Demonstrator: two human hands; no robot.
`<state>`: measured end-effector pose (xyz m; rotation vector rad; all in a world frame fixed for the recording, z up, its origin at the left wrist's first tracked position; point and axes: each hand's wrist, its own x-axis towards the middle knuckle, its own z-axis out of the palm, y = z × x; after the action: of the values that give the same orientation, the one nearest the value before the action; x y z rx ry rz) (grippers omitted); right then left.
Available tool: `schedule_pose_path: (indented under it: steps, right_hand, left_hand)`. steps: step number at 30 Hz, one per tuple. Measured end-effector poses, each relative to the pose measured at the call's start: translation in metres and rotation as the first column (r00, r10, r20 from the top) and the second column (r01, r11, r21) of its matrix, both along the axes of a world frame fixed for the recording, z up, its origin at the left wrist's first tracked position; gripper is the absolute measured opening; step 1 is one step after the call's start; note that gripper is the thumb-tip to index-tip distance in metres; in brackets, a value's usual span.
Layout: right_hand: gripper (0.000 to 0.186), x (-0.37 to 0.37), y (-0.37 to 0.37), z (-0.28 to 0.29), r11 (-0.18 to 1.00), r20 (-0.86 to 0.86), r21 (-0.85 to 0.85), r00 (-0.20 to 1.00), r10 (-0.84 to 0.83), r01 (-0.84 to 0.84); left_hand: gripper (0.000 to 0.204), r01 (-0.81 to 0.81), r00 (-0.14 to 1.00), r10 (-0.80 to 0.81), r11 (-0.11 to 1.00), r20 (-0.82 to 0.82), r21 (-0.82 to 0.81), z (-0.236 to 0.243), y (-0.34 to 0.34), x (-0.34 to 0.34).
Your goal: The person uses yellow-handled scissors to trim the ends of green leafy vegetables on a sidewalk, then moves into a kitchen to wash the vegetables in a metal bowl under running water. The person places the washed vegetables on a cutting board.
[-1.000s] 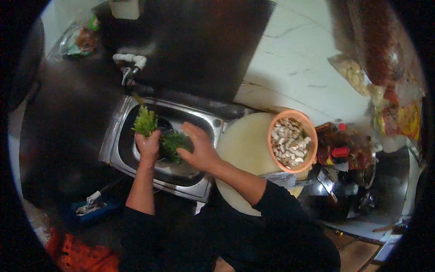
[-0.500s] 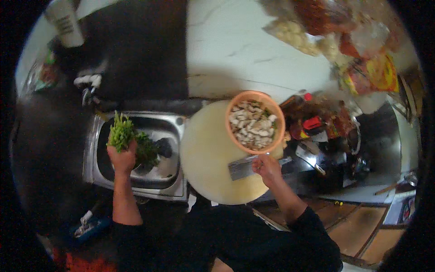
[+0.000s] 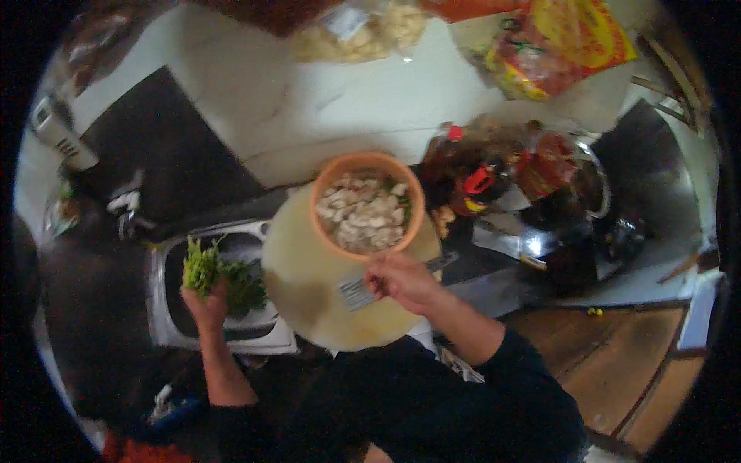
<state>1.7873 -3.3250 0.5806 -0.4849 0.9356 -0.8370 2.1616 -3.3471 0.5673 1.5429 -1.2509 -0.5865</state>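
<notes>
My left hand (image 3: 207, 309) is closed round the stems of a bunch of leafy greens (image 3: 202, 266), held up over the left part of the steel sink (image 3: 158, 312). Below and beside it, darker greens (image 3: 248, 289) lie in the basin. On the round, pale chopping board (image 3: 297, 270), a cleaver (image 3: 356, 295) lies flat, its handle pointing right. Just above the cleaver is my right hand (image 3: 405, 282), fingers curled together and off the handle; what they pinch, if anything, is too blurred to tell. An orange bowl (image 3: 316, 212) of pale chopped pieces (image 3: 367, 216) stands on the board's far side.
Right of the board are a red-capped bottle (image 3: 454, 143), packets and a shiny metal pan lid or plate (image 3: 532, 245). A faucet (image 3: 127, 204) rises behind the sink. Bags of food (image 3: 540, 54) sit by the white wall, top right. Brown cabinet doors (image 3: 610, 355) show lower right.
The view has swung to the right, so the board and bowl appear farther left. My left hand still holds the greens over the sink; my right hand stays curled by the cleaver.
</notes>
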Motion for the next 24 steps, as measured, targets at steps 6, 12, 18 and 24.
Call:
schedule_pose_path:
  steps: [6,12,18,24]
  right_hand:
    - [0.014,0.037,-0.022,0.084,0.889,0.289,-0.455,0.953,0.096,0.048]
    - [0.037,0.157,-0.05,0.032,0.415,-0.511,-0.832,0.799,-0.318,-0.368]
    - [0.023,0.029,-0.017,-0.056,0.973,-0.348,-0.075,0.92,0.178,-0.217]
    - [0.016,-0.062,0.006,-0.074,0.968,-0.298,0.085,0.933,-0.202,0.237]
  left_hand:
    - [0.031,-0.242,0.915,0.313,0.931,0.255,-0.274,0.057,0.016,0.03]
    - [0.028,-0.312,0.771,0.468,0.868,0.431,-0.386,0.099,0.02,0.058]
    - [0.03,-0.364,0.822,0.475,0.862,0.314,-0.354,0.078,0.036,0.047]
    - [0.033,-0.361,0.89,0.415,0.895,0.189,-0.261,0.063,0.026,0.069]
